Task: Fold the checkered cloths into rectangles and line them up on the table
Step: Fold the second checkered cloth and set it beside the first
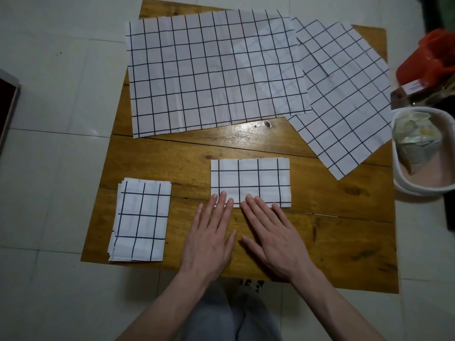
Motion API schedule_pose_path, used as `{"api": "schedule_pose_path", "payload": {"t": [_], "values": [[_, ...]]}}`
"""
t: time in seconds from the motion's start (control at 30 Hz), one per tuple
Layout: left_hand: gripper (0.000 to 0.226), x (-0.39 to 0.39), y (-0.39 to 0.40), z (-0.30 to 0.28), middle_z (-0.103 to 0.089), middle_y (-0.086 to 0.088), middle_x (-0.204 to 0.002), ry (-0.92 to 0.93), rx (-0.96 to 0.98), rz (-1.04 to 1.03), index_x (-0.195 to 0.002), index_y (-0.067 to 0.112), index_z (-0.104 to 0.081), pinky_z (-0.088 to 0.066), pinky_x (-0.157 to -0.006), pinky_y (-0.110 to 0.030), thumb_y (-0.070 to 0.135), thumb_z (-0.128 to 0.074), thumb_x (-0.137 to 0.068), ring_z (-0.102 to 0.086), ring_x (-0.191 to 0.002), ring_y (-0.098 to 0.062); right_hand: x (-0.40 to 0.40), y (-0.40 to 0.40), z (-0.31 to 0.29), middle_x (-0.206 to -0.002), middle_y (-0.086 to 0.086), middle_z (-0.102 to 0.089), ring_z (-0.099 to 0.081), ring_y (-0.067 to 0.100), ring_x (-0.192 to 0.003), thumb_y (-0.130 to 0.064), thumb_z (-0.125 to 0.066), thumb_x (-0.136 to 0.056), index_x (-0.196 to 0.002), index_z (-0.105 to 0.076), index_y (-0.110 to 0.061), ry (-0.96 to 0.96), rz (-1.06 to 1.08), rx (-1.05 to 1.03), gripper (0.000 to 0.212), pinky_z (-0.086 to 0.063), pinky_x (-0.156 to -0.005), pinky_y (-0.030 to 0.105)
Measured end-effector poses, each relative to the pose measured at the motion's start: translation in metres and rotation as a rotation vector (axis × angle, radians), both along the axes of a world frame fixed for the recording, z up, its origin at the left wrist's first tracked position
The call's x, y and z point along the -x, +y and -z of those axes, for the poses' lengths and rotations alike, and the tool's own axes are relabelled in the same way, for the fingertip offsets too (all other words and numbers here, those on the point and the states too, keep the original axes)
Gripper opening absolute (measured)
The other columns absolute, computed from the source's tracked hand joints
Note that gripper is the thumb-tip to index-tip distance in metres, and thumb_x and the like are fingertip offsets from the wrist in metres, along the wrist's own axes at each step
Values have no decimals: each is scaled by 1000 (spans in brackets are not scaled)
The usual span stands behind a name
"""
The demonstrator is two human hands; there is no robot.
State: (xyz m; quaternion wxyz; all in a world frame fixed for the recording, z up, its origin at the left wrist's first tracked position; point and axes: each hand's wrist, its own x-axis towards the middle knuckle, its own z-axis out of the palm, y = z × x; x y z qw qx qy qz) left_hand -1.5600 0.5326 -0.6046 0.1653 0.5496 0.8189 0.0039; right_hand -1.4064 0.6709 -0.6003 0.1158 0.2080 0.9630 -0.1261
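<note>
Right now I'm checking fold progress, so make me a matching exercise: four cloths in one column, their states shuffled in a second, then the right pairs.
Cloths:
1. near-left cloth
2. centre cloth
3. large far cloth
4. far-right cloth

States:
A. unfolded, lying partly over another cloth
B. folded, fingertips of both hands on its near edge
C. unfolded, angled, partly covered
D. folded, untouched, near the table's left edge

Pairs: 1-D, 2-B, 3-A, 4-C

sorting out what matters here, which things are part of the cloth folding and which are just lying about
Part of the job: folded cloth under both hands' fingertips, left hand, right hand, folded stack, two unfolded cloths, wooden table.

Lying about: white basket, red bag.
</note>
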Motion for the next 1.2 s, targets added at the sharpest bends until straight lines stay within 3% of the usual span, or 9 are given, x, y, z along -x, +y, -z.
{"api": "schedule_pose_path", "payload": {"t": [0.4, 0.63, 0.73, 0.83, 0.9, 1.03, 1.2], "values": [[75, 12, -6, -1, 2, -7, -175, 6, 20, 40, -167, 13, -4, -11, -126, -45, 56, -21, -108, 3, -161, -20, -51, 24, 2, -175, -1, -1, 0, 13, -161, -65, -20, -108, -167, -3, -20, -35, 176, -20, 77, -10, -127, 43], [75, 17, -9, -2, 2, -6, -175, 18, 7, 48, -167, 12, -5, -7, -127, -42, 55, -25, -108, 1, -161, -20, -44, 12, 1, -175, 0, -9, -5, 14, -161, -60, -22, -108, -167, -10, -19, 46, 260, -48, 73, -10, -128, 44], [71, 15, -7, -3, -2, -5, -175, 7, -18, 24, -167, 14, -8, -8, -127, -43, 52, -25, -109, -1, -161, -18, -43, 14, -3, -173, 0, -18, -12, 15, -160, -57, -25, -109, -166, -21, -21, 95, 272, -36, 67, -12, -128, 47], [65, 12, 0, -8, -14, -6, -174, -8, -58, -20, -165, 15, -17, -12, -128, -44, 49, -22, -110, -9, -161, -19, -33, 23, -12, -160, 3, -43, -37, 22, -150, -51, -33, -108, -153, -47, -19, 196, 311, -7, 56, -23, -125, 46], [61, 11, 6, -12, -28, -10, -169, -13, -91, -42, -160, 13, -29, -20, -128, -47, 47, -24, -110, -19, -159, -22, -21, 34, -18, -151, 5, -49, -45, 24, -141, -45, -40, -107, -143, -56, -17, 286, 324, 21, 48, -34, -119, 47], [57, 11, 16, -14, -35, -15, -165, -17, -102, -40, -156, 12, -37, -27, -126, -53, 45, -26, -109, -24, -157, -27, 16, 57, -26, -154, 4, -47, -42, 23, -142, -32, -57, -105, -146, -53, -17, 369, 316, 52, 44, -33, -117, 42], [57, 16, 25, -14, -29, -15, -168, 13, -79, -28, -154, 14, -38, -22, -127, -54, 46, -23, -109, -14, -160, -27, 48, 73, -31, -142, 3, -56, -49, 23, -129, -33, -64, -98, -149, -49, -18, 222, 401, 52, 55, -45, -105, 42]]}}
